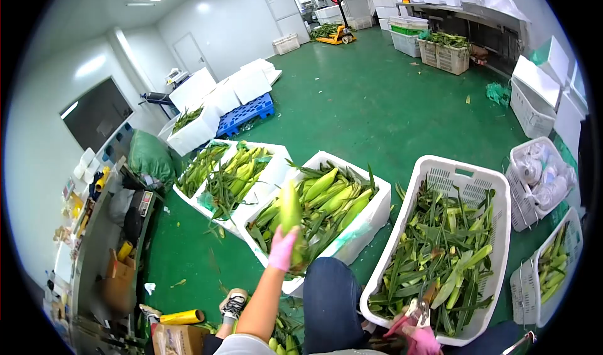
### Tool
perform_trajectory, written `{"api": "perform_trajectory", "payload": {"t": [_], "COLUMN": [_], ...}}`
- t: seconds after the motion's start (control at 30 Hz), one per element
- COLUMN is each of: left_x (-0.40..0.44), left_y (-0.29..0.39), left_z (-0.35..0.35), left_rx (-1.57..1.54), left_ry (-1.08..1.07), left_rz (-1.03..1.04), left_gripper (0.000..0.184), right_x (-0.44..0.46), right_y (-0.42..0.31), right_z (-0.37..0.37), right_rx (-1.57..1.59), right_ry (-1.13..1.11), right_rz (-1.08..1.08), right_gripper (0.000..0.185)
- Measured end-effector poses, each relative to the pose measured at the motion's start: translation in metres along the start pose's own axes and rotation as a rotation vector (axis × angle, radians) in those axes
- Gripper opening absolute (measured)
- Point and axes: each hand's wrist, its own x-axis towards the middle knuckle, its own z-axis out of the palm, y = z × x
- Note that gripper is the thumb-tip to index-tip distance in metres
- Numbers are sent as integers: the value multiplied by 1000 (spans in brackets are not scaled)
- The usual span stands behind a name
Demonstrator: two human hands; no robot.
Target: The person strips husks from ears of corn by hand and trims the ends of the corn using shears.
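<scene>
My left hand (pixel 284 248), in a pink glove, is wrapped round an ear of corn (pixel 290 205) in its green husk and holds it upright. Behind and below it is a white foam box (pixel 361 236) filled with more husked ears (pixel 336 198). At the bottom right my right hand (pixel 422 341), also pink-gloved, grips pruning shears (pixel 414 316) with red handles. The shears are over the near edge of a white plastic crate (pixel 501 229), heaped with cut husks and leaves (pixel 440 242). My right hand's fingers are partly hidden at the frame's bottom.
More foam boxes of corn (pixel 235 170) stand left of centre, before a blue pallet (pixel 251 113). A crate of plastic bags (pixel 540 173) and a crate of small ears (pixel 553 267) line the right. A cluttered workbench (pixel 94 248) runs along the left; a yellow pallet jack (pixel 339 35) is far back.
</scene>
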Motion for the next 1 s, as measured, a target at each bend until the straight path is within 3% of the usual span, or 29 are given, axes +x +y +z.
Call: {"api": "perform_trajectory", "payload": {"t": [0.07,0.13,0.2,0.33,0.4,0.43,0.47,0.57,0.67,0.83,0.97,1.0], "left_x": [-23,-52,-76,-119,-135,-144,-149,-169,-184,-196,-191,-187], "left_y": [22,34,31,13,-6,-3,-21,-53,-83,-97,-95,-97], "left_z": [54,106,150,205,218,220,212,200,196,201,198,196], "left_rx": [130,312,406,564,330,243,110,-303,-823,-949,-894,-850], "left_ry": [-200,-395,-600,-894,-1014,-1095,-1113,-1176,-1219,-1230,-1159,-1132], "left_rz": [26,115,203,237,48,-312,-522,-875,-1262,-1503,-1581,-1605], "left_gripper": [57,73,73,76,86,90,85,66,65,78,78,78], "right_x": [-2,4,1,-23,-24,-30,-39,-56,-59,-52,-33,-33], "right_y": [-8,-15,-30,-64,-61,-68,-74,-95,-98,-100,-71,-64], "right_z": [-4,-18,-27,-53,-82,-90,-97,-112,-127,-134,-141,-139], "right_rx": [-58,-31,-353,-579,-715,-793,-830,-972,-1195,-1386,-1277,-1233], "right_ry": [28,32,84,269,339,374,366,249,183,207,299,314], "right_rz": [-97,-193,-394,-340,-427,-436,-409,-384,-425,-481,-747,-590], "right_gripper": [81,75,71,85,90,94,94,91,93,91,64,61]}}
